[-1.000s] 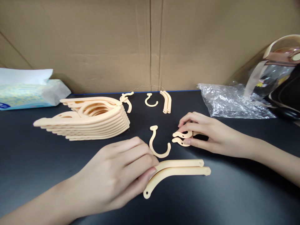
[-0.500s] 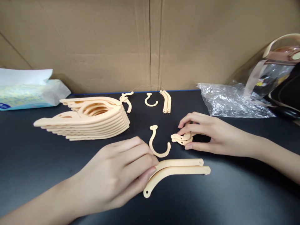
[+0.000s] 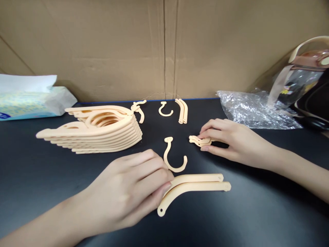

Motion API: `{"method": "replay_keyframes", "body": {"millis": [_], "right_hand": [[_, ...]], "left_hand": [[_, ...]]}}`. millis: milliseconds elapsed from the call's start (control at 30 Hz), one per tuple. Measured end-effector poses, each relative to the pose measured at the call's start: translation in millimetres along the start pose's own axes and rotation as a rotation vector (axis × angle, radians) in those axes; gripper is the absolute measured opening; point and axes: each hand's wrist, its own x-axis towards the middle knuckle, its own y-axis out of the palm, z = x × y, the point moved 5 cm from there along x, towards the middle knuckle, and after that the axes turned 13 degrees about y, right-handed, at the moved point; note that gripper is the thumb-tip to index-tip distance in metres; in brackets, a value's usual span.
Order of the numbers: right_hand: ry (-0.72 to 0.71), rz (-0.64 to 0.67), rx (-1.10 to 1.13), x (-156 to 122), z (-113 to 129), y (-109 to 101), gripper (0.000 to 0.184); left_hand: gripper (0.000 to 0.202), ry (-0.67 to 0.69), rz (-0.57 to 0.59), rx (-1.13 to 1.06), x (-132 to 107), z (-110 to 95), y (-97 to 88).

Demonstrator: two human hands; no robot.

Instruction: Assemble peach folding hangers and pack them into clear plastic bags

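Two slim curved hanger arms (image 3: 197, 186) in cream plastic lie side by side at the front. My left hand (image 3: 136, 188) is closed at their left end, its fingertips gripping the rear one; that end is covered. Just behind, a cream hanger hook (image 3: 177, 169) lies flat, close to my left fingertips. Over on the right, my right hand (image 3: 228, 140) pinches a small stack of curved hanger pieces (image 3: 199, 140) between thumb and fingers, low over the black table. The palm hides the rest of that stack.
Stacked folding hangers (image 3: 108, 137) stand on the left, with small hanger parts (image 3: 138, 110) behind them. Farther back lie another hook (image 3: 166, 114) and two curved strips (image 3: 182, 111). A tissue pack (image 3: 33, 103), clear plastic wrap (image 3: 254, 111) and a bottle (image 3: 308, 72) line the sides.
My right hand has shifted a little away from me, carrying the stacked hanger pieces with it. My left hand and the hanger arms at it stay in place.
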Motion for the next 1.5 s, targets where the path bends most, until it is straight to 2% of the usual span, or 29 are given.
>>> {"method": "replay_keyframes", "body": {"millis": [200, 367, 667, 1067, 1333, 1500], "right_hand": [[0.12, -0.026, -0.034, 1.5, -8.9, 1.5, 0.028], [0.148, -0.048, -0.05, 1.9, -13.8, 0.5, 0.031], [0.032, -0.048, -0.046, 1.2, -11.2, -2.3, 0.022], [0.033, -0.048, -0.071, 0.5, -8.5, -3.8, 0.025], [0.032, -0.153, -0.085, -0.8, -1.5, -10.8, 0.027], [-0.075, -0.194, -0.085, -4.2, 13.7, -15.7, 0.017]], "left_hand": [[0.02, 0.0, -0.008, 0.001, 1.5, 0.4, -0.4], [0.021, 0.001, -0.008, 0.011, 2.1, 0.5, -0.1], [0.022, 0.007, 0.001, 0.022, 1.8, -0.4, -0.6], [0.022, 0.003, 0.001, 0.017, 1.4, -0.2, -0.6], [0.021, 0.009, -0.011, 0.022, 1.6, -1.1, -2.3], [0.025, -0.036, 0.02, 0.068, -0.1, 3.4, 0.4]]}}
